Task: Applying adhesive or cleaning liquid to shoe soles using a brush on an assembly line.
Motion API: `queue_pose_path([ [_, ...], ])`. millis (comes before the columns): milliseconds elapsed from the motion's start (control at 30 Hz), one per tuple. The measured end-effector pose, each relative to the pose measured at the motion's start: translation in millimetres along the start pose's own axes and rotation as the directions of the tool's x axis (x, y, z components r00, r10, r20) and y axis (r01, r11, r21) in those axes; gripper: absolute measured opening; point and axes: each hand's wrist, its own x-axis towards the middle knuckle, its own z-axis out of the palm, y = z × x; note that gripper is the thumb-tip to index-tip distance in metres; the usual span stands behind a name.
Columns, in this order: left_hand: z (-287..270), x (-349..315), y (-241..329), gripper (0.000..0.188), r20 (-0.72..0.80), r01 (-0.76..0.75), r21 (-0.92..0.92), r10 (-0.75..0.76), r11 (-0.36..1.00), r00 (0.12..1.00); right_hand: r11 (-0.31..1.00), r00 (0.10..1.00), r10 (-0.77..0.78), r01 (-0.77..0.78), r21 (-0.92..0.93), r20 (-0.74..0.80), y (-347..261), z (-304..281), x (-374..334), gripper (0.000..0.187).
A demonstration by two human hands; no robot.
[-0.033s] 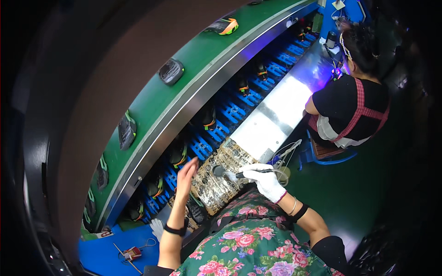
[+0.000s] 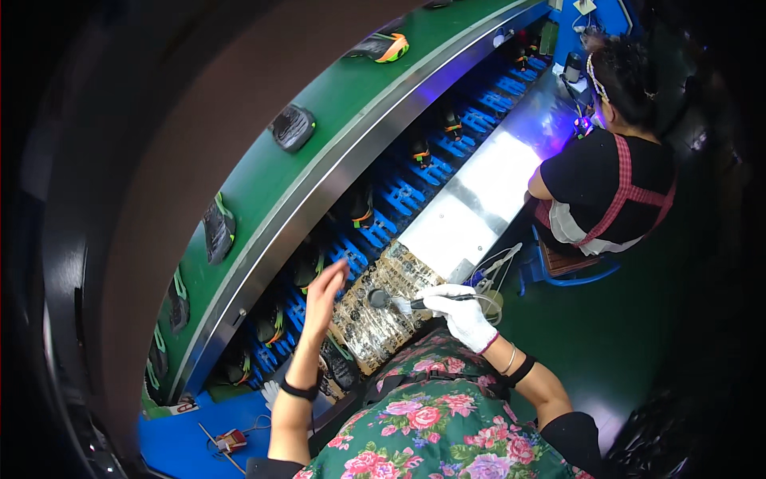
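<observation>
the person's right hand (image 2: pixel 461 313), in a white glove, is wrapped around the black handle of a slim brush-like tool (image 2: pixel 418 303), which is held over a worktop (image 2: pixel 371 331) covered in shiny, wrinkled film, just in front of the lap, its pale tip toward the left. just beside that tip sits a dark round piece (image 2: pixel 378 298); whether the two touch cannot be told. the left hand (image 2: pixel 321 297) is bare and slightly blurred, its fingers stretched forward and loosely spread with nothing seen in them, at the edge between the worktop and a row of blue slatted racks (image 2: pixel 375 233) bearing dark shoes with orange and green trim. a dark shoe (image 2: pixel 341 365) lies beside the left forearm, at the near end of the worktop. beyond the racks, a curved green conveyor belt (image 2: pixel 255 172) carries more dark shoes, spaced well apart. to the right, a co-worker (image 2: pixel 610 180) in a black top and pink checked apron sits on a blue-framed stool (image 2: pixel 570 271)
</observation>
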Motion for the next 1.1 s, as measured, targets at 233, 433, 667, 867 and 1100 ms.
queue_pose_path([
  [233,54.3,223.5,192.6,0.045,0.11,-0.32,0.033,0.314,0.947,0.943,0.997,0.995,-0.003,0.01,0.079,-0.096,-35.1,-37.5,-0.8,0.017],
  [433,53.2,437.0,212.0,0.055,-0.015,-0.286,0.618,0.375,0.733,0.927,0.998,0.98,-0.067,0.068,0.0,-0.186,-57.1,-65.1,3.6,0.013],
  [667,31.3,494.0,197.0,0.049,-0.022,0.007,0.999,0.411,0.039,0.912,0.995,0.968,0.006,0.018,0.096,-0.25,-80.7,-77.7,6.7,0.013],
  [867,43.2,446.2,237.3,0.026,0.256,-0.336,0.884,0.266,0.325,0.93,0.999,0.981,0.012,-0.005,0.034,-0.195,-95.5,-81.8,18.5,0.014],
  [1100,-18.6,416.5,207.6,0.065,0.093,-0.317,0.884,0.537,0.343,0.839,0.998,0.995,-0.051,0.054,0.042,-0.087,-81.1,-81.6,36.5,0.016],
])
